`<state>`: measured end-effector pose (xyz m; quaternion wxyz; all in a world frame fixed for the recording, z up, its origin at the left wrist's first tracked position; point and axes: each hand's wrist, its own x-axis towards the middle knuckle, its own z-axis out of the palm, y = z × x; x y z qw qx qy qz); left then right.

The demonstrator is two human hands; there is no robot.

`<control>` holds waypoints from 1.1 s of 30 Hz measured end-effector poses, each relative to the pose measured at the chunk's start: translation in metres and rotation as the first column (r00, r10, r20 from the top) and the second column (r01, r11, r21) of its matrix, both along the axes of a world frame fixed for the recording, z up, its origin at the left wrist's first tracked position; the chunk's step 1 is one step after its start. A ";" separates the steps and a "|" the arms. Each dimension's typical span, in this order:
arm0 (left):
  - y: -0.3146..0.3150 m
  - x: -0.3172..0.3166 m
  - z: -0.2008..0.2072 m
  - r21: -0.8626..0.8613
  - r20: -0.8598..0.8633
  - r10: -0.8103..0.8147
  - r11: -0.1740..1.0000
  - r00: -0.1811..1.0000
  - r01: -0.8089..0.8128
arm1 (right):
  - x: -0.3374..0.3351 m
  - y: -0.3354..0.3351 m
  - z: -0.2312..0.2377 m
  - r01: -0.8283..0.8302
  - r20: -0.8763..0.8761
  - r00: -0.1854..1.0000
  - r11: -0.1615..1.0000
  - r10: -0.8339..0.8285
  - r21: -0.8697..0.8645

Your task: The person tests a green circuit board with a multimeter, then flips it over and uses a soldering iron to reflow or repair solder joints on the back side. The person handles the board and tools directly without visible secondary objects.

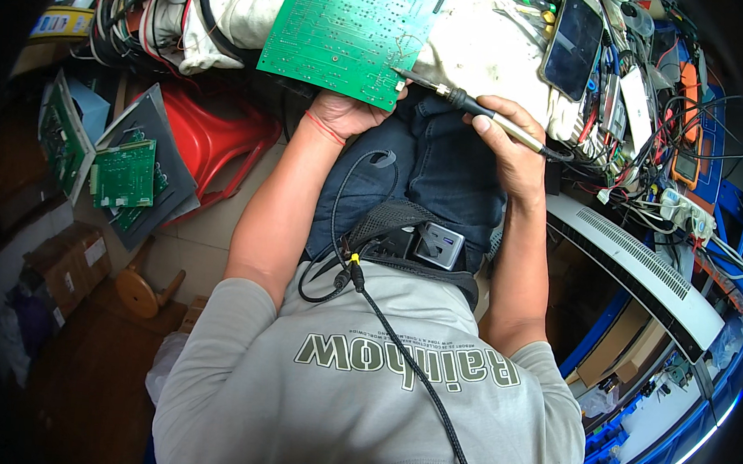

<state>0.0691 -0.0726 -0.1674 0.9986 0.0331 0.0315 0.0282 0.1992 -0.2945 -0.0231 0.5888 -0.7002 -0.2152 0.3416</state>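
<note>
A large green circuit board [341,34] with rows of solder points is tilted over the near edge of the cloth-covered bench. My left hand [350,116] grips its near edge from below, most of the fingers hidden under the board. In my right hand [512,151] is a soldering iron [456,98] with a dark grip and a pale handle. Its tip meets the board near the right edge, or hovers just over it; I cannot tell which. A small white connector [400,87] shows at the board's near right corner.
White cloth [468,51] covers the bench. On the right lie a dark phone [572,49], tangled cables and an orange multimeter [687,169]. A red stool [216,137] on the left bears more green boards [124,174]. A long white vented unit [641,270] stands right of me.
</note>
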 end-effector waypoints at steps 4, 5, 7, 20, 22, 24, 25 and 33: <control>0.002 0.001 0.004 0.005 0.032 -0.031 1.000 0.999 0.031 | 0.000 0.000 0.000 0.006 0.003 1.000 1.000 -0.006 -0.009; 0.002 0.001 0.005 0.009 0.044 -0.034 0.999 0.998 0.033 | -0.001 0.000 -0.001 0.011 0.000 1.000 1.000 -0.011 -0.005; 0.002 0.002 0.006 0.018 0.068 -0.038 0.999 0.997 0.037 | -0.001 0.000 -0.001 0.010 -0.017 1.000 1.000 -0.010 0.003; -0.001 0.006 0.006 -0.029 0.151 -0.076 0.996 0.986 0.081 | -0.002 0.000 0.002 0.012 0.009 1.000 1.000 -0.012 0.003; -0.001 0.006 0.005 -0.026 0.134 -0.072 0.997 0.988 0.076 | -0.003 -0.001 0.005 0.009 0.021 1.000 1.000 -0.008 -0.022; 0.000 0.007 0.005 -0.019 0.160 -0.075 0.997 0.984 0.079 | -0.003 -0.002 0.007 0.008 0.029 1.000 0.999 -0.007 -0.038; 0.000 0.007 0.005 -0.017 0.172 -0.076 0.997 0.982 0.081 | -0.003 -0.003 0.008 0.006 0.034 0.999 0.999 -0.005 -0.041; 0.002 0.005 0.002 0.013 0.153 -0.089 0.996 0.984 0.088 | -0.003 -0.005 0.003 0.010 0.050 0.999 0.999 -0.007 -0.043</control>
